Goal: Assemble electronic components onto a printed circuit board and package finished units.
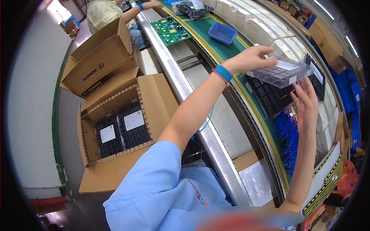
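Observation:
A clear plastic compartment tray [283,79] with a white label is held raised and tilted over the conveyor. My left hand [250,59], wearing a blue wristband, is at its left end, with the thumb over the top edge. Against its near right corner rest the fingers of my right hand [306,102], partly spread. Below it lies a tray of black square parts [266,94]. A second black-filled tray [318,79] leans to the right. Blue wires [286,134] lie in a bundle beside my right forearm.
An open cardboard box [90,119] at left holds two labelled trays of black parts. Another open box [102,63] stands behind it. Farther along the line are a blue bin [223,33], a green circuit board [169,30] and a co-worker's arm [133,13]. White foam blocks [266,23] line the far side.

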`<state>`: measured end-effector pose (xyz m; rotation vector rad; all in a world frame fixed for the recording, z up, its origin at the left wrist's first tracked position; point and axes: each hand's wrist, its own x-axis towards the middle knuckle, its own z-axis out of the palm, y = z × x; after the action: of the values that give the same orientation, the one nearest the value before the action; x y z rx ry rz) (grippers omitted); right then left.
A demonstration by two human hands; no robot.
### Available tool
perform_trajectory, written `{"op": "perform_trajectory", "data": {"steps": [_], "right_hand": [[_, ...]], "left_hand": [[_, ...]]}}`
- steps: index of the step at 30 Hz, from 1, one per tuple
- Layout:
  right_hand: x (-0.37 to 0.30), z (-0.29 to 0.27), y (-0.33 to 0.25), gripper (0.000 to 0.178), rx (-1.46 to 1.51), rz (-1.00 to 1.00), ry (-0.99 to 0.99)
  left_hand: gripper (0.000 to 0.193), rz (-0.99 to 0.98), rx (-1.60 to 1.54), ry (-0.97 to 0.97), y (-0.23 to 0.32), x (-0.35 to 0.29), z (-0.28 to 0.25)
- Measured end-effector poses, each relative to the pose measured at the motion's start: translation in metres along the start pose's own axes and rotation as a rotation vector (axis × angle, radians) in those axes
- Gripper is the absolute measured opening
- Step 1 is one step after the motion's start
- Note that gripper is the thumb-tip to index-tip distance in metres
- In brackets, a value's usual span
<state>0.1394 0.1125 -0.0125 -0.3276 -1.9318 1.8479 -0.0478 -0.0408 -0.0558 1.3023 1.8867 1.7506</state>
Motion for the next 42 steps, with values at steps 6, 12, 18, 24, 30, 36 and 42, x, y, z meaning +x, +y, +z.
{"op": "perform_trajectory", "data": {"steps": [6,12,18,24,30,36,42], "right_hand": [[0.031,0.027,-0.003,0.071,-0.028,-0.128,-0.033],[0.062,0.006,0.003,0.070,-0.137,-0.214,-0.041],[0.132,-0.108,0.041,0.073,-0.539,-0.370,0.497],[0.144,-0.223,0.104,0.058,-0.733,-0.102,0.939],[0.148,-0.188,0.059,0.044,-0.708,0.256,0.556],[0.130,-0.201,0.050,0.036,-0.649,0.482,0.454],[0.122,-0.209,0.045,0.034,-0.396,0.467,0.348]], "left_hand": [[0.097,0.349,0.212,-0.202,0.031,-0.020,0.006],[0.065,0.257,0.189,0.325,0.018,-0.002,-0.006],[0.091,0.287,1.049,0.889,-0.033,0.004,-0.052],[0.078,0.353,0.972,0.691,-0.022,0.009,0.000],[0.069,0.362,0.808,0.462,-0.012,0.003,0.038],[0.064,0.350,0.777,0.433,-0.012,0.004,0.042],[0.061,0.378,0.767,0.410,-0.018,0.005,0.043]]}}
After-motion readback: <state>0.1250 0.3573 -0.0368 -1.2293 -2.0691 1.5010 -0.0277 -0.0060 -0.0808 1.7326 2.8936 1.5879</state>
